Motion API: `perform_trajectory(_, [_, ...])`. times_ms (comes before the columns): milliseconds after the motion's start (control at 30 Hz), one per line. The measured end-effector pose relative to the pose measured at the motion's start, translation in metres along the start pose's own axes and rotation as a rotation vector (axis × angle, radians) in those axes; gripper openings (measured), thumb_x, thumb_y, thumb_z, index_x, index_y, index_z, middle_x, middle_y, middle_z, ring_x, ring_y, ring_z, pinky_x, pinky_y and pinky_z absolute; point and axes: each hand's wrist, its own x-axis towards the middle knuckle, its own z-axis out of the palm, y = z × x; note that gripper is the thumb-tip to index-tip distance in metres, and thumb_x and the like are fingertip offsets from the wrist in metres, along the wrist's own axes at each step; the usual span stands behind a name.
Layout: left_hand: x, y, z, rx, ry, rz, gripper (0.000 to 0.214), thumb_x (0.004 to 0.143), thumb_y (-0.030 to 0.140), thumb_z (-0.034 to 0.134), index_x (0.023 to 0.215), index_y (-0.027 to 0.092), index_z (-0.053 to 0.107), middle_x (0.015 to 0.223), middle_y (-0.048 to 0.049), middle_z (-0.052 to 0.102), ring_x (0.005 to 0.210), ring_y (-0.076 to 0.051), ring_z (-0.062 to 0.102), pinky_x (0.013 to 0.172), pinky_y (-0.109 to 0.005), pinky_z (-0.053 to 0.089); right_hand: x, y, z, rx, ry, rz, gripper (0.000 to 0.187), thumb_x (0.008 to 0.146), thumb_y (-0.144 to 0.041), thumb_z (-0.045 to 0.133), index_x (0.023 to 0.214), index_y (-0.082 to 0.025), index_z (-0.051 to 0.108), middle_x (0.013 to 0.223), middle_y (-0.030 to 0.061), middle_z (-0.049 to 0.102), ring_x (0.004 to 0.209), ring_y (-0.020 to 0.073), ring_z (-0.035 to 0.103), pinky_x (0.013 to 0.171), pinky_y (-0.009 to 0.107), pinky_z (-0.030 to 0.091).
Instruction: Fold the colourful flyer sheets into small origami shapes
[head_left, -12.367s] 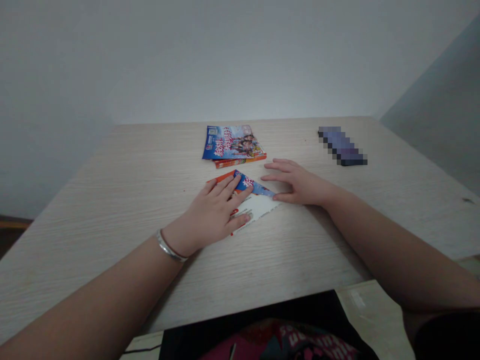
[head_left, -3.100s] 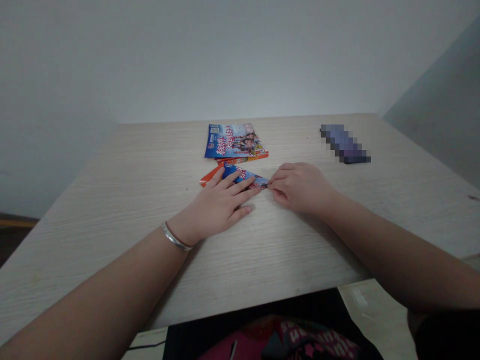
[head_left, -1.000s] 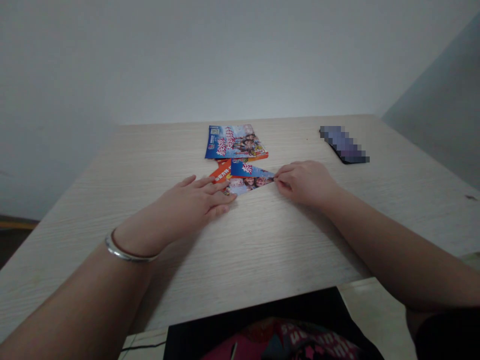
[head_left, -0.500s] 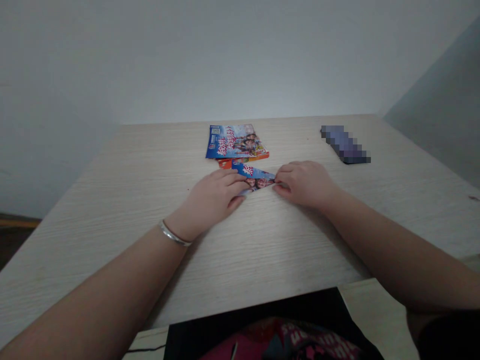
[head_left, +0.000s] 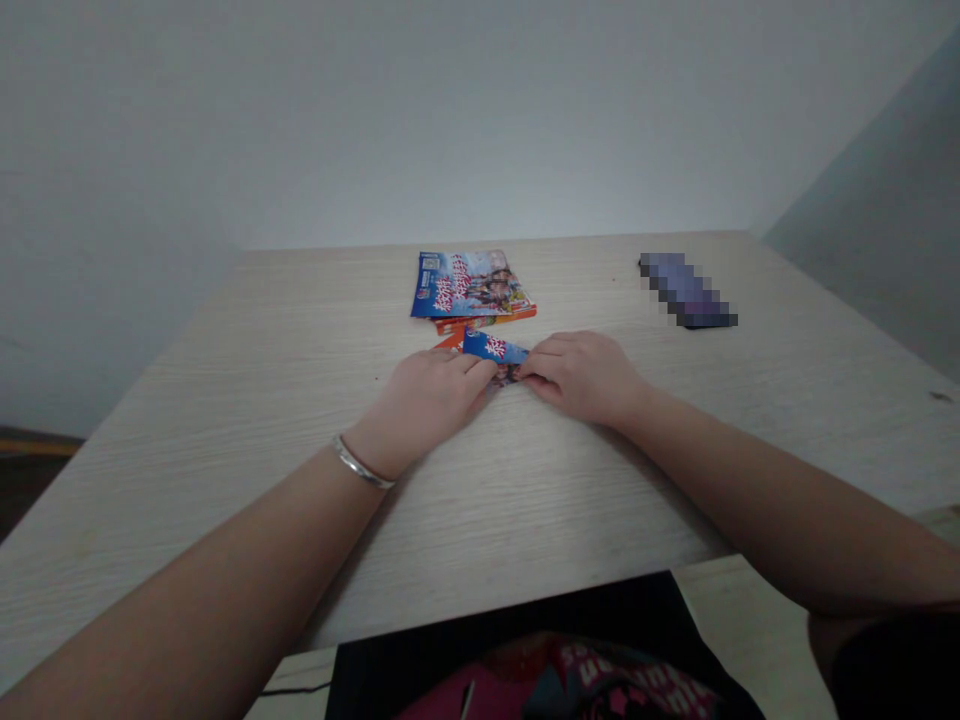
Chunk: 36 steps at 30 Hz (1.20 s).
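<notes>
Left hand (head_left: 435,400): we are resting its curved fingers on the left part of the folded leaflet (head_left: 495,345); whether we are gripping or only pressing, we cannot tell; we are wearing a silver bracelet (head_left: 361,466) on that wrist;
Right hand (head_left: 585,375): we are pinching the leaflet's right end, thumb and fingers together;
Between the hands: we are having the folded leaflet lying on the counter (head_left: 247,370), blue and orange print showing;
Beyond: we are seeing stacked leaflets (head_left: 465,285) lying just behind it; a pixelated dark slab (head_left: 686,290) is lying farther right.
</notes>
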Motion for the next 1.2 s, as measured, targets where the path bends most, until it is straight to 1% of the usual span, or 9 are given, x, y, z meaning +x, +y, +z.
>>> perform_trajectory(133, [0.001,0.001,-0.001,-0.008,0.023,0.014,0.033,0.103,0.041,0.047,0.100,0.018,0.069,0.096,-0.0070,0.075,0.084,-0.023,0.070,0.070,-0.035,0.052,0.002,-0.004,-0.004,-0.008,0.007,0.082,0.024,0.094,-0.027,0.050,0.098,-0.020,0.073,0.100,0.0060,0.076,0.091,0.0207,0.066,0.074,0.032,0.041])
perform_trajectory(200, [0.002,0.002,-0.001,-0.013,0.057,0.009,0.031,0.102,0.041,0.048,0.100,0.018,0.070,0.092,-0.0054,0.075,0.081,-0.022,0.069,0.067,-0.033,0.050,0.002,-0.005,-0.004,0.011,0.041,0.101,0.021,0.091,-0.025,0.051,0.095,-0.020,0.071,0.098,0.0063,0.075,0.089,0.0204,0.066,0.072,0.032,0.040])
perform_trajectory(300, [0.002,0.004,0.000,-0.037,0.155,-0.027,0.030,0.102,0.037,0.048,0.095,0.019,0.071,0.083,-0.0033,0.074,0.073,-0.020,0.067,0.061,-0.031,0.046,0.003,-0.005,-0.002,0.088,0.117,0.110,0.017,0.087,-0.023,0.052,0.091,-0.019,0.067,0.094,0.0056,0.074,0.087,0.0200,0.066,0.070,0.031,0.040])
perform_trajectory(400, [0.002,0.005,0.002,-0.080,0.238,-0.046,0.030,0.102,0.037,0.049,0.094,0.020,0.072,0.081,-0.0029,0.074,0.068,-0.019,0.066,0.058,-0.031,0.042,0.003,-0.007,0.001,0.184,0.180,0.095,0.014,0.084,-0.022,0.053,0.089,-0.019,0.066,0.091,0.0049,0.073,0.084,0.0198,0.066,0.069,0.030,0.040])
perform_trajectory(467, [0.001,0.006,0.003,-0.106,0.265,-0.051,0.032,0.102,0.037,0.048,0.091,0.020,0.072,0.080,-0.0033,0.075,0.065,-0.019,0.065,0.056,-0.031,0.040,0.004,-0.008,0.001,0.231,0.203,0.087,0.012,0.083,-0.022,0.053,0.087,-0.019,0.065,0.088,0.0043,0.073,0.082,0.0196,0.066,0.069,0.030,0.041])
perform_trajectory(633, [0.000,0.006,0.003,-0.142,0.250,-0.046,0.032,0.100,0.035,0.049,0.083,0.020,0.070,0.075,-0.0032,0.073,0.062,-0.018,0.063,0.054,-0.029,0.036,0.005,-0.009,0.003,0.287,0.202,0.095,0.008,0.079,-0.020,0.055,0.082,-0.020,0.062,0.084,0.0038,0.071,0.080,0.0194,0.065,0.069,0.030,0.041])
perform_trajectory(900, [-0.003,0.003,0.003,-0.178,0.285,-0.088,0.037,0.100,0.035,0.046,0.075,0.018,0.067,0.070,-0.0030,0.070,0.060,-0.017,0.062,0.053,-0.029,0.035,0.002,0.001,0.009,0.296,0.213,0.150,0.005,0.075,-0.019,0.056,0.078,-0.020,0.060,0.082,0.0049,0.070,0.080,0.0206,0.064,0.067,0.030,0.041])
perform_trajectory(1067, [-0.006,-0.002,0.006,-0.229,0.270,-0.121,0.035,0.100,0.034,0.047,0.080,0.018,0.070,0.074,-0.0034,0.071,0.064,-0.017,0.063,0.054,-0.029,0.037,0.000,0.009,0.013,0.343,0.203,0.201,0.004,0.074,-0.019,0.058,0.077,-0.021,0.060,0.081,0.0041,0.069,0.079,0.0206,0.064,0.068,0.031,0.042])
perform_trajectory(1200, [-0.010,-0.006,0.009,-0.277,0.259,-0.177,0.033,0.101,0.035,0.048,0.085,0.018,0.072,0.078,-0.0033,0.072,0.065,-0.016,0.062,0.058,-0.028,0.038,-0.002,0.015,0.014,0.413,0.174,0.302,0.004,0.073,-0.019,0.060,0.076,-0.021,0.061,0.082,0.0031,0.070,0.077,0.0194,0.064,0.068,0.030,0.043])
